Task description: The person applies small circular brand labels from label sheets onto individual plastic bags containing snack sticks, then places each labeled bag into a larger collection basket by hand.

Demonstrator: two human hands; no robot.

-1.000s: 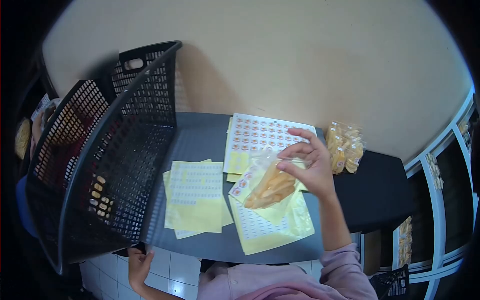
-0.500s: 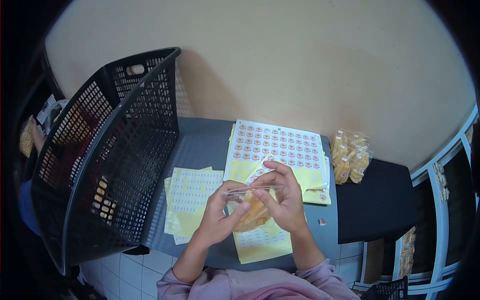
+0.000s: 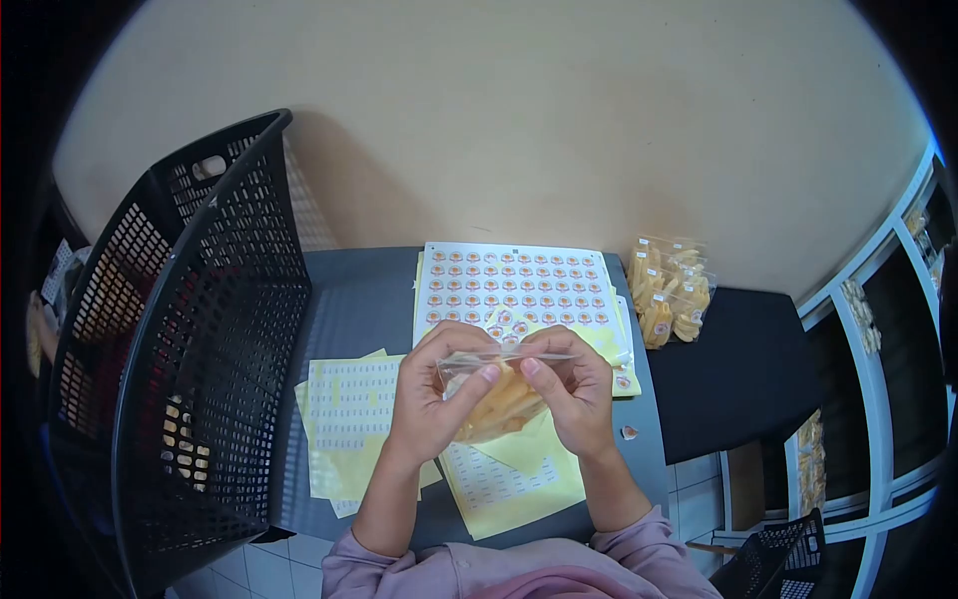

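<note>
A clear plastic bag (image 3: 499, 407) of yellowish chips is held between my two hands above the grey table. My left hand (image 3: 434, 394) grips the bag's left top edge, thumb on the front. On the right side of the top edge, my right hand (image 3: 571, 389) pinches the plastic, its thumb close to the other. Behind the bag lies a sheet of round stickers (image 3: 519, 275). Yellow-backed label sheets lie to the left (image 3: 349, 399) and beneath the bag (image 3: 509, 479).
A large black basket (image 3: 215, 299) stands at the left. Filled bags (image 3: 671, 292) rest at the back right, by a black surface (image 3: 733, 369). A loose sticker (image 3: 629, 432) lies on the table (image 3: 639, 469). Another person's hand (image 3: 40, 324) shows at far left. White-framed shelves stand right.
My right hand's raised fingers have folded down behind the bag, and both thumbs now press near the middle of its top. The view has shifted, moving the table items left.
</note>
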